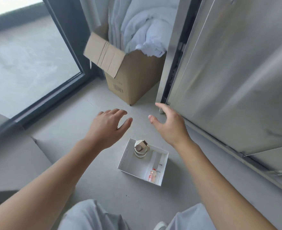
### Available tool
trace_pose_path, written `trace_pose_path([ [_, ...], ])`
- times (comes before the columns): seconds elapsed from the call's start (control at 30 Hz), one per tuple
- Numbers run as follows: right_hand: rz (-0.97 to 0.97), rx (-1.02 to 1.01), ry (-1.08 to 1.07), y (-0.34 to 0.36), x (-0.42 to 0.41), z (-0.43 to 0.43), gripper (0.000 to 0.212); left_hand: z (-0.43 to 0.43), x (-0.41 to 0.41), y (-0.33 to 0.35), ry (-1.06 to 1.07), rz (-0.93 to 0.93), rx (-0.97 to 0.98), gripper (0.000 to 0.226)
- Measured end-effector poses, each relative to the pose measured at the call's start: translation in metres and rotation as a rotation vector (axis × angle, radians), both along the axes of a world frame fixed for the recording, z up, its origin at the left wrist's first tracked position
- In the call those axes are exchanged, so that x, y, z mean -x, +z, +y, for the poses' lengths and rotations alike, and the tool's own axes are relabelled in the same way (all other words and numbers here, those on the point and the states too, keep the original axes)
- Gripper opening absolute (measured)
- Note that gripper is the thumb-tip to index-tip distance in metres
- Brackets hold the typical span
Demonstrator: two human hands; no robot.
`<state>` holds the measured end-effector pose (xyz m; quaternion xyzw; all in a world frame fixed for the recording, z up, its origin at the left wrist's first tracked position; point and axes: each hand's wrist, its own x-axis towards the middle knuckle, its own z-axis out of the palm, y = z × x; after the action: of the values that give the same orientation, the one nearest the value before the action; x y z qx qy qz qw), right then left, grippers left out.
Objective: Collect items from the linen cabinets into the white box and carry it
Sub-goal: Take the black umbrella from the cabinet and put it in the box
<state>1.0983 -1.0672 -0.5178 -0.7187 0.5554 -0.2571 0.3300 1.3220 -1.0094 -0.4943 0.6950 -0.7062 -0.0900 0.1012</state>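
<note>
Both are empty with fingers spread: my left grip and right grip hover mid-frame above the white box, on the floor at lower centre. If I lift it crooked, I reckon the upright flask topples onto the little bottle.

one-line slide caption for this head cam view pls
Left hand and right hand open above the white box holding a jar and small bottle, cardboard box beyond.

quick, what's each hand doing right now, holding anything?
Left hand: open, fingers spread, holding nothing, above the floor beyond the white box.
Right hand: open, fingers relaxed, holding nothing, near the cabinet door edge.
</note>
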Motion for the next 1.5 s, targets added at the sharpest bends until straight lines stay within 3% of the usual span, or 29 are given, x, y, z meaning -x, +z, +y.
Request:
trace_pose_path([
  [0.27, 0.075, 0.025, -0.017, 0.26, 0.018, 0.007, 0.047, 0.004, 0.009, 0.256, 0.022, 0.005, 0.072, 0.057],
  [0.47, 0.066, 0.068, -0.047, 0.388, 0.036, 0.024, 0.059, 0.013, 0.035, 0.372, -0.045, -0.021, 0.159, 0.052],
  [0.67, 0.033, 0.149, -0.082, 0.458, 0.06, 0.049, 0.06, 0.029, 0.052, 0.447, -0.094, 0.008, 0.303, 0.045],
  [0.87, 0.028, 0.272, -0.137, 0.523, 0.091, 0.069, 0.058, 0.039, 0.076, 0.511, -0.132, 0.056, 0.398, 0.06],
  [0.97, 0.041, 0.326, -0.195, 0.553, 0.116, 0.081, 0.061, 0.035, 0.097, 0.54, -0.198, 0.054, 0.457, 0.053],
  [1.27, 0.146, 0.435, -0.619, 0.631, 0.221, 0.154, 0.061, -0.004, 0.177, 0.62, -0.532, 0.106, 0.572, 0.049],
  [1.5, 0.22, 0.399, -1.045, 0.64, 0.277, 0.291, 0.062, 0.025, 0.314, 0.638, -1.022, 0.247, 0.521, 0.047],
])
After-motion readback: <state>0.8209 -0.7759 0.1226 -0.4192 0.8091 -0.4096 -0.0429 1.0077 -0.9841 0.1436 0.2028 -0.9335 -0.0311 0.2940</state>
